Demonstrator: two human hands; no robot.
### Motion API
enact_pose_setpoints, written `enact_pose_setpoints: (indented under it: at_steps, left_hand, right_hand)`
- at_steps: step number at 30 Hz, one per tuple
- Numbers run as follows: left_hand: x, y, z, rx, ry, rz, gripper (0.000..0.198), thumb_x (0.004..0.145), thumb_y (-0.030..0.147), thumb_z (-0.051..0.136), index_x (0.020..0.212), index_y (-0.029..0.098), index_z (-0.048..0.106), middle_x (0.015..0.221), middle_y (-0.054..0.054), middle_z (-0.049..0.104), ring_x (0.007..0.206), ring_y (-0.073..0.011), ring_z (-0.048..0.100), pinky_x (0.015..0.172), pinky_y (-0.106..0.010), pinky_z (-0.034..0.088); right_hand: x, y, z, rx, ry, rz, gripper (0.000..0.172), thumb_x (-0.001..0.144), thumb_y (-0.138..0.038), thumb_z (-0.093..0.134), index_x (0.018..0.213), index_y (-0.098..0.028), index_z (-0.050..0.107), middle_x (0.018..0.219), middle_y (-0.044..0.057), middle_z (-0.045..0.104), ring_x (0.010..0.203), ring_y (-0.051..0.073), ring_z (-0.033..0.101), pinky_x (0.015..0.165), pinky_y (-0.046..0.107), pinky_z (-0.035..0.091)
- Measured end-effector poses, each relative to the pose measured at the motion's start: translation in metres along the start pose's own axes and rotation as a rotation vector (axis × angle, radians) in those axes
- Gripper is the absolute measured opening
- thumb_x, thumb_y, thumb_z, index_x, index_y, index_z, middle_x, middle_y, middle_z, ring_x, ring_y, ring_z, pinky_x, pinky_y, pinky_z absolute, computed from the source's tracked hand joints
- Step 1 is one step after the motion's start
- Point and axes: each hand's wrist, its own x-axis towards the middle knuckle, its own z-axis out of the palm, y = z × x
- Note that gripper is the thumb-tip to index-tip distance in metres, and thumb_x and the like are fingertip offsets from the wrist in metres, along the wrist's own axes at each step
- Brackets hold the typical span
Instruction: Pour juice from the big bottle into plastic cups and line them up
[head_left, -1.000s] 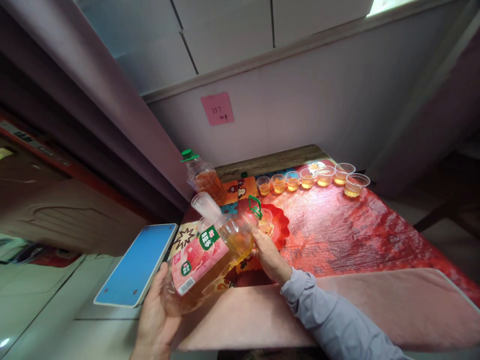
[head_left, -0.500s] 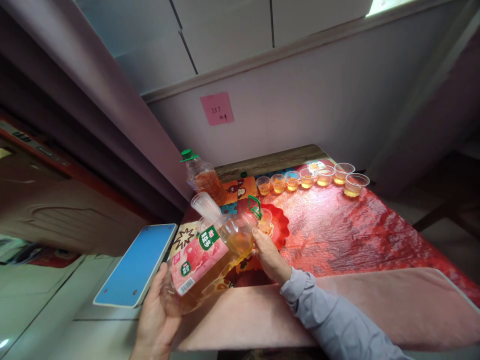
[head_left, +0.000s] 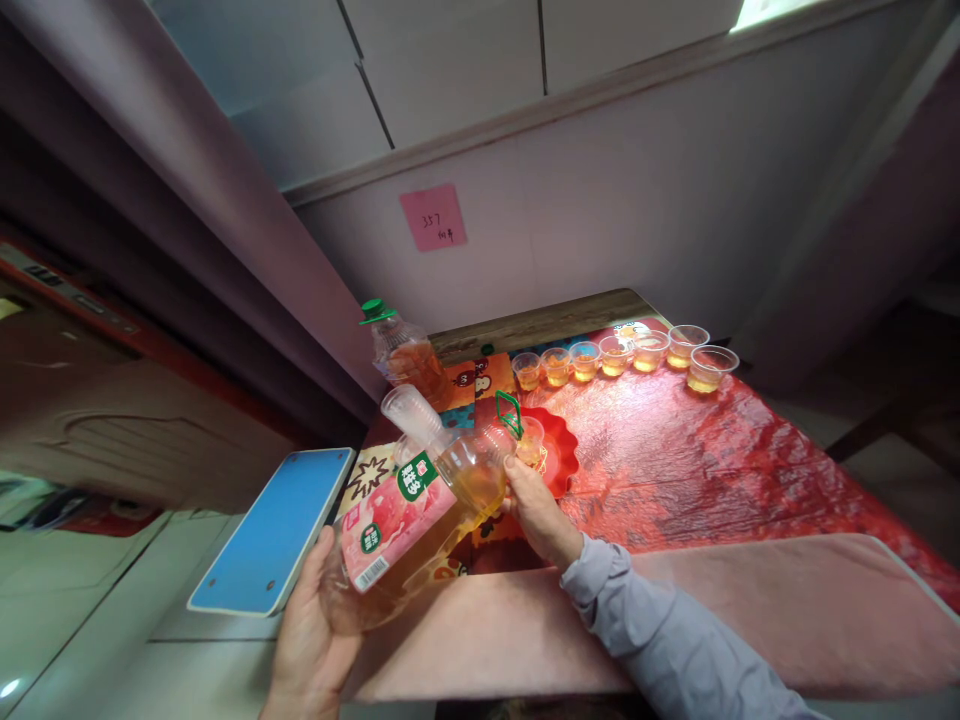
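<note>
A large clear juice bottle (head_left: 397,515) with a pink label lies tilted across my view, its neck pointing to the upper right. My left hand (head_left: 319,620) grips the bottle's base from below. Around its shoulder, close to the neck, my right hand (head_left: 536,510) is closed. The green handle ring (head_left: 509,413) hangs at the bottle's mouth. Just beyond the mouth, a clear plastic cup (head_left: 531,440) sits in a red scalloped dish (head_left: 564,455), partly hidden by the bottle. Amber juice lies inside the bottle.
Several cups of juice (head_left: 615,357) line the table's far side. A second bottle with a green cap (head_left: 409,350) stands back left, before it a stack of clear cups (head_left: 411,412). A blue stool (head_left: 274,530) is left of the table. Pink cloth (head_left: 712,620) covers the near edge.
</note>
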Motion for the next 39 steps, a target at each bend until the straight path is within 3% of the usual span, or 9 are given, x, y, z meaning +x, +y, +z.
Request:
enact_pose_setpoints:
  at_steps: [6, 16, 22, 27, 39]
  left_hand:
    - [0.001, 0.0, -0.001, 0.024, 0.002, 0.021, 0.056, 0.105, 0.021, 0.053, 0.16, 0.014, 0.059, 0.106, -0.012, 0.086, 0.109, -0.0366, 0.082, 0.104, -0.056, 0.063]
    - [0.006, 0.0, -0.007, -0.012, -0.012, 0.002, 0.058, 0.103, 0.022, 0.058, 0.161, 0.018, 0.059, 0.11, -0.011, 0.086, 0.109, -0.0365, 0.082, 0.104, -0.056, 0.063]
    - [0.013, 0.0, -0.013, 0.023, -0.004, 0.031, 0.059, 0.103, 0.024, 0.06, 0.161, 0.014, 0.059, 0.114, -0.014, 0.085, 0.114, -0.0383, 0.08, 0.103, -0.057, 0.064]
    - [0.015, 0.0, -0.015, 0.027, -0.033, 0.046, 0.055, 0.104, 0.023, 0.059, 0.158, 0.013, 0.062, 0.115, -0.015, 0.085, 0.115, -0.0379, 0.08, 0.103, -0.056, 0.064]
    - [0.011, 0.0, -0.008, 0.065, -0.012, 0.048, 0.057, 0.106, 0.024, 0.054, 0.161, 0.013, 0.058, 0.113, -0.013, 0.085, 0.114, -0.0371, 0.08, 0.108, -0.059, 0.061]
  right_hand:
    - [0.0, 0.0, 0.0, 0.001, 0.002, -0.006, 0.071, 0.089, -0.089, 0.066, 0.123, -0.028, 0.077, 0.12, 0.009, 0.082, 0.114, 0.031, 0.078, 0.093, 0.045, 0.064]
    - [0.0, 0.001, -0.001, 0.019, -0.006, -0.007, 0.07, 0.088, -0.088, 0.068, 0.122, -0.027, 0.078, 0.118, 0.008, 0.082, 0.108, 0.028, 0.078, 0.09, 0.042, 0.065]
    - [0.0, 0.0, 0.0, 0.012, -0.019, 0.009, 0.073, 0.089, -0.089, 0.067, 0.127, -0.027, 0.076, 0.122, 0.009, 0.081, 0.113, 0.029, 0.077, 0.087, 0.039, 0.064]
    - [0.0, 0.0, 0.0, -0.005, -0.005, 0.01, 0.075, 0.087, -0.091, 0.067, 0.124, -0.027, 0.076, 0.118, 0.009, 0.081, 0.107, 0.029, 0.077, 0.082, 0.038, 0.062]
    - [0.001, 0.001, -0.002, -0.013, -0.009, 0.003, 0.07, 0.091, -0.087, 0.065, 0.123, -0.027, 0.076, 0.119, 0.01, 0.081, 0.105, 0.029, 0.077, 0.082, 0.039, 0.062]
